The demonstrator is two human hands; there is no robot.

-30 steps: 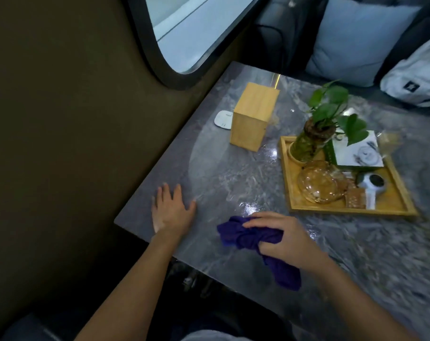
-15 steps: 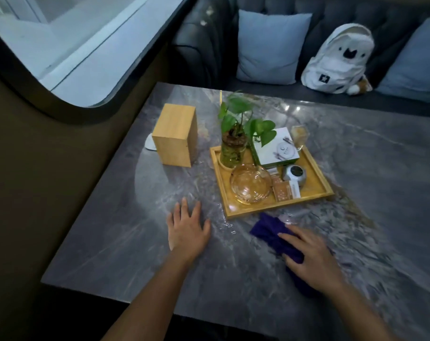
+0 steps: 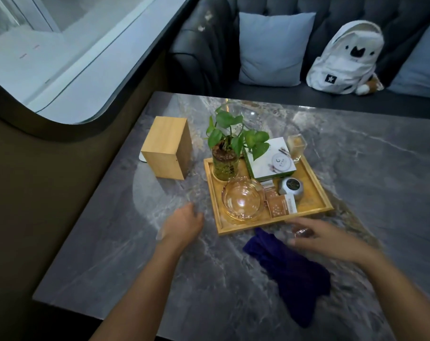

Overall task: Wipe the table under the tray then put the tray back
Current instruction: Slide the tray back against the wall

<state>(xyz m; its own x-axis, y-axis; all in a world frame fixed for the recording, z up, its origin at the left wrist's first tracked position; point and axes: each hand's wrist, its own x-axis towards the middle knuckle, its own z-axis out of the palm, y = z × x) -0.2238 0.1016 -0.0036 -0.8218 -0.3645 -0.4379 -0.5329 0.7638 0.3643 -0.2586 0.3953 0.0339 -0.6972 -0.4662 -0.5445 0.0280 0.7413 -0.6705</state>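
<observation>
A wooden tray [image 3: 318, 185] rests on the grey marble table [image 3: 369, 168]. It carries a potted plant [image 3: 227, 153], a glass bowl [image 3: 243, 201], a white box, a grey round device and small packets. A purple cloth [image 3: 290, 271] lies loose on the table just in front of the tray. My left hand [image 3: 184, 222] hovers near the tray's front left corner, fingers curled, holding nothing. My right hand [image 3: 317, 236] is blurred, fingers spread, above the table beside the cloth and just short of the tray's front edge.
A wooden box [image 3: 167, 147] stands left of the tray, with a small white object behind it. A small glass [image 3: 296, 146] sits at the tray's far right corner. A dark sofa with cushions [image 3: 273, 48] and a white backpack [image 3: 346, 57] lies beyond the table. A wall and window run along the left.
My right hand has let go of the purple cloth and moved toward the tray's front edge. My left hand lifted off the table and moved toward the tray's left corner.
</observation>
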